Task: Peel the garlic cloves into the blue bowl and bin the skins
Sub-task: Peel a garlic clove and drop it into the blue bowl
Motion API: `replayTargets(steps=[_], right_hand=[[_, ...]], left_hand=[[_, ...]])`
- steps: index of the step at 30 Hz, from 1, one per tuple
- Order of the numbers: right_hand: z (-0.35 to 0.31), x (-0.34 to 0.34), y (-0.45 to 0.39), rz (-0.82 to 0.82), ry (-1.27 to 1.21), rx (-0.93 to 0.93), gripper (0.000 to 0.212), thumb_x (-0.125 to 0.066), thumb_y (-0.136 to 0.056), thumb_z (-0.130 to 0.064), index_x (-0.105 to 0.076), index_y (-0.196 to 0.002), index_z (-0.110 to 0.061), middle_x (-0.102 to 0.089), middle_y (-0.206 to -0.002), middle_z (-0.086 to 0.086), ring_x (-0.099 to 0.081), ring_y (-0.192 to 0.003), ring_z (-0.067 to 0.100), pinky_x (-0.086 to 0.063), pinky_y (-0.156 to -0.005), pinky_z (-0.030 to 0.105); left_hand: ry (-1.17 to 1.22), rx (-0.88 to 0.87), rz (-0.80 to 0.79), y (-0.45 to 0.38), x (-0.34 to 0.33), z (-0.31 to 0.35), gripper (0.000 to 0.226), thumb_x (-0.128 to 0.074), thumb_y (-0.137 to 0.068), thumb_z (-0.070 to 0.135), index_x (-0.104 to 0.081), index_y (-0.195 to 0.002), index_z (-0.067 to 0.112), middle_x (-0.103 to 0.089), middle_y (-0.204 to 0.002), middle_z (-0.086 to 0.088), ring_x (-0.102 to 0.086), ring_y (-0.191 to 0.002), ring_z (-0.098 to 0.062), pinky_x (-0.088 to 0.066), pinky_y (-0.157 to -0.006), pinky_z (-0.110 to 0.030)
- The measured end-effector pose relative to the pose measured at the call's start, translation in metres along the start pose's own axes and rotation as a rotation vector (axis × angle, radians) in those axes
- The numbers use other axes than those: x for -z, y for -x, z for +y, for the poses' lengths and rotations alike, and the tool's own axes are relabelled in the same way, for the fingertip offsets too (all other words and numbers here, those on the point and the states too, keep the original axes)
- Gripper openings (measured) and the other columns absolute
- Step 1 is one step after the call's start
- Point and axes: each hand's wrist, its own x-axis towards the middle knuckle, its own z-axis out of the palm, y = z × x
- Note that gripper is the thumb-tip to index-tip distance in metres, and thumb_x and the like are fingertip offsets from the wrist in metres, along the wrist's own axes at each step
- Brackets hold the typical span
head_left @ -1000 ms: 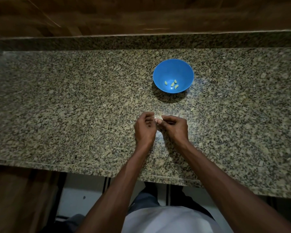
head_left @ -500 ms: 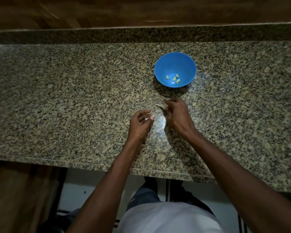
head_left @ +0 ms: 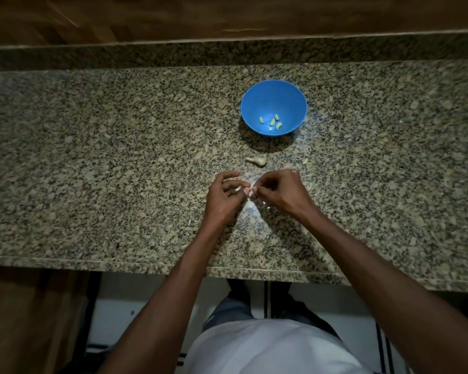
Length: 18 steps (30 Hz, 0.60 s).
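Head view, four peeled cloves [head_left: 272, 122], blue bowl [head_left: 295, 98]

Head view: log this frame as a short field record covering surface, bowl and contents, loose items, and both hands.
surface: speckled granite counter
bowl: blue bowl upright, beyond the hands
bowl contents: four peeled cloves
loose items: a garlic piece between bowl and hands; a small scrap to its right
left hand: fingers curled, pinching a small clove
right hand: fingertips pinching the same clove
grip: both hands meet on the clove above the counter
bin: not in view
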Motion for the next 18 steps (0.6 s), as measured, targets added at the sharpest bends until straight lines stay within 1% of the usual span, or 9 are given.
replayTargets(steps=[2, 4, 5, 7, 9, 11, 13, 16, 18], right_hand=[[0.001, -0.004, 0.000, 0.023, 0.085, 0.020, 0.007, -0.074, -0.092, -0.014, -0.080, -0.090, -0.012, -0.078, -0.079, -0.002, -0.073, -0.069, 0.007, -0.064, -0.066, 0.035], [0.002, -0.008, -0.001, 0.018, 0.163, 0.062, 0.011, -0.070, -0.090, -0.005, -0.078, -0.085, -0.010, -0.075, -0.076, 0.000, -0.071, -0.066, 0.009, -0.064, -0.063, 0.037], [0.002, -0.009, -0.001, 0.001, 0.203, 0.074, 0.013, -0.069, -0.089, -0.002, -0.076, -0.082, -0.010, -0.074, -0.074, 0.000, -0.070, -0.064, 0.010, -0.063, -0.061, 0.038], [0.003, -0.011, -0.003, -0.023, 0.272, 0.078, 0.015, -0.068, -0.086, 0.000, -0.075, -0.079, -0.011, -0.071, -0.072, 0.000, -0.068, -0.061, 0.010, -0.062, -0.058, 0.039], [0.003, -0.013, -0.004, -0.022, 0.317, 0.074, 0.013, -0.069, -0.083, -0.001, -0.073, -0.077, -0.012, -0.069, -0.070, -0.001, -0.066, -0.059, 0.010, -0.061, -0.056, 0.041], [0.001, -0.015, -0.006, -0.019, 0.347, 0.075, 0.011, -0.070, -0.081, -0.003, -0.071, -0.076, -0.011, -0.067, -0.068, 0.000, -0.064, -0.059, 0.013, -0.060, -0.056, 0.043], [0.000, -0.017, -0.007, -0.016, 0.371, 0.085, 0.010, -0.072, -0.080, -0.003, -0.070, -0.077, -0.012, -0.067, -0.069, 0.000, -0.065, -0.061, 0.015, -0.060, -0.057, 0.044], [-0.001, -0.020, -0.008, -0.023, 0.471, 0.126, 0.010, -0.072, -0.083, -0.002, -0.074, -0.080, -0.012, -0.069, -0.078, 0.004, -0.065, -0.066, 0.019, -0.060, -0.060, 0.043], [-0.003, -0.021, -0.006, -0.036, 0.552, 0.140, 0.014, -0.069, -0.084, -0.001, -0.075, -0.076, -0.011, -0.065, -0.078, 0.006, -0.061, -0.064, 0.021, -0.057, -0.058, 0.042]], left_hand=[[-0.085, -0.008, 0.095, -0.002, 0.001, -0.001, 0.042, -0.069, -0.089, -0.007, -0.061, -0.121, 0.019, -0.073, -0.108, -0.001, -0.071, -0.104, -0.016, -0.062, -0.091, -0.036], [-0.242, -0.059, 0.152, -0.004, 0.003, -0.002, 0.040, -0.065, -0.089, -0.009, -0.063, -0.115, 0.021, -0.069, -0.110, 0.002, -0.069, -0.103, -0.016, -0.062, -0.087, -0.033], [-0.328, -0.094, 0.144, -0.006, 0.003, -0.003, 0.038, -0.067, -0.090, -0.007, -0.063, -0.114, 0.021, -0.068, -0.111, 0.003, -0.068, -0.103, -0.015, -0.062, -0.086, -0.030], [-0.442, -0.150, 0.091, -0.008, 0.005, -0.006, 0.033, -0.072, -0.090, -0.003, -0.065, -0.114, 0.019, -0.067, -0.114, 0.003, -0.066, -0.104, -0.013, -0.060, -0.090, -0.029], [-0.487, -0.185, 0.063, -0.011, 0.005, -0.009, 0.031, -0.072, -0.090, -0.001, -0.066, -0.114, 0.016, -0.067, -0.117, 0.001, -0.065, -0.107, -0.013, -0.058, -0.096, -0.031], [-0.515, -0.211, 0.064, -0.013, 0.006, -0.011, 0.029, -0.072, -0.090, -0.001, -0.066, -0.114, 0.015, -0.067, -0.117, 0.000, -0.064, -0.107, -0.014, -0.058, -0.097, -0.032], [-0.537, -0.232, 0.056, -0.016, 0.007, -0.015, 0.027, -0.072, -0.090, 0.001, -0.066, -0.111, 0.017, -0.066, -0.114, 0.001, -0.064, -0.105, -0.013, -0.058, -0.096, -0.033], [-0.566, -0.266, 0.036, -0.021, 0.010, -0.019, 0.027, -0.073, -0.089, 0.003, -0.066, -0.111, 0.018, -0.065, -0.112, 0.003, -0.064, -0.103, -0.013, -0.059, -0.094, -0.036], [-0.573, -0.294, 0.031, -0.023, 0.013, -0.021, 0.025, -0.073, -0.089, 0.005, -0.067, -0.110, 0.017, -0.064, -0.110, 0.003, -0.063, -0.101, -0.012, -0.060, -0.090, -0.038]])
